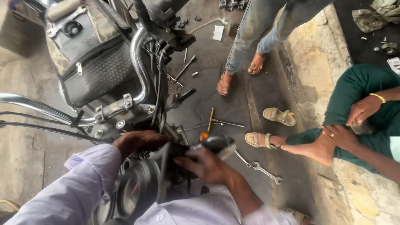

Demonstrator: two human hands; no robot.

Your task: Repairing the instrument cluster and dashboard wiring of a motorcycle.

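Left hand: curled onto the motorcycle's headlight mount, grip unclear.
Right hand: closed around black indicator lamp, its long axis pointing far-right.

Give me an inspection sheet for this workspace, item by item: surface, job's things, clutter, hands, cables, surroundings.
Surface: dark, stained concrete floor, with a raised stone ledge on the right.
Job's things: motorcycle handlebar and round gauges; a black tool handle by the right hand.
Clutter: spanner, T-handle wrench, loose bolts and a sandal on the floor.
Hands: left hand reaches into the headlight area; right hand grips parts there, blurred.
Cables: black cables run down from the handlebar.
Surroundings: one person stands in sandals; another sits on the ledge in green clothes.
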